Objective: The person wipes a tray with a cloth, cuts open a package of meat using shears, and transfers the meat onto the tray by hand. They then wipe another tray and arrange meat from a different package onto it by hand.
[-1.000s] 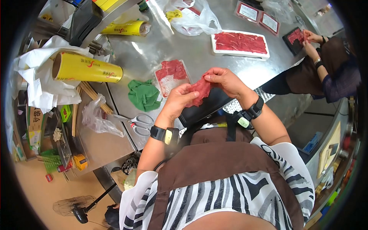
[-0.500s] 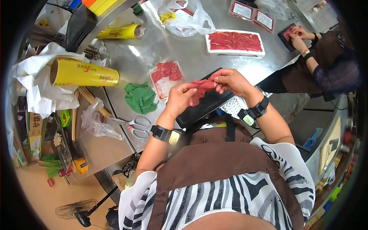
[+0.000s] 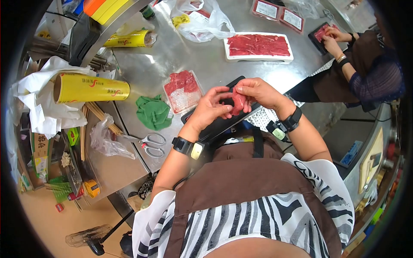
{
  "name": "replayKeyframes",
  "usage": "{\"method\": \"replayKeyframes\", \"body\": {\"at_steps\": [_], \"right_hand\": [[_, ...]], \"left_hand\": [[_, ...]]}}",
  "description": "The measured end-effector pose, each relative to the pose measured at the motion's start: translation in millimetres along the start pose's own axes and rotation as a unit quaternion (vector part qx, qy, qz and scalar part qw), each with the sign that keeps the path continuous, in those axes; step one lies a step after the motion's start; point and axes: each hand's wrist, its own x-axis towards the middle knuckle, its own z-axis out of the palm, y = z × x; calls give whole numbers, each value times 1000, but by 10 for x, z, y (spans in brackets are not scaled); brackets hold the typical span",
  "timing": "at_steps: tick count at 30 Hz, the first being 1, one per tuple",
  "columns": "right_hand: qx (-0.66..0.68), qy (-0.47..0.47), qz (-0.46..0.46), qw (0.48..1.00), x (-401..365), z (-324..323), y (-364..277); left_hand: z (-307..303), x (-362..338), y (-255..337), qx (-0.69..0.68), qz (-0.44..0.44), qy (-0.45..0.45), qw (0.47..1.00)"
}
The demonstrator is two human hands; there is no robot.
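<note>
A slice of raw red meat (image 3: pixel 237 101) hangs bunched from my right hand (image 3: pixel 258 93), pinched between thumb and fingers above a black tray (image 3: pixel 221 125). Close to its left side is my left hand (image 3: pixel 209 107), with its fingers curved and spread apart; whether a fingertip touches the meat is unclear. Left of my hands, a clear tray (image 3: pixel 186 99) holds more red meat at its upper end. Beyond, a white tray (image 3: pixel 226 53) carries a layer of meat slices.
A green cloth (image 3: pixel 153 112), scissors (image 3: pixel 149 144) and a yellow film roll (image 3: pixel 92 88) lie to the left. A plastic bag (image 3: pixel 198 26) and packed meat (image 3: pixel 266 9) are at the back. At right, a co-worker's hands (image 3: pixel 333 41) handle meat over a dark tray (image 3: pixel 319 41).
The meat stretched between both hands now hangs gathered from my right hand. My left hand has opened and come away from its end. The view has shifted slightly.
</note>
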Motion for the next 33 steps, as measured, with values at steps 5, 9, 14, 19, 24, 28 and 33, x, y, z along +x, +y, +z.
{"method": "replayKeyframes", "body": {"at_steps": [5, 9, 14, 19, 24, 28, 33], "right_hand": [[27, -40, -14, 999, -3, -18, -61], [32, -69, -14, 997, -17, -67, -105], [74, -116, -14, 990, 10, -81, -118], [68, -124, 4, 990, 45, -76, -154], [66, -134, 4, 989, 109, -154, -126], [-24, -97, 10, 995, 135, -345, -129], [-52, -19, -17, 998, 133, -316, -149]], "left_hand": [[2, 111, -82, -13, -11, -53, 998], [17, 183, -173, 41, 94, -58, 993], [140, 65, 6, 3, 85, -34, 996], [-37, 140, -82, 88, 75, -50, 992], [-24, 116, -95, 6, 69, -69, 995], [-126, 38, -121, 31, 34, 0, 999], [-64, -88, 87, 177, 43, 105, 978]]}}
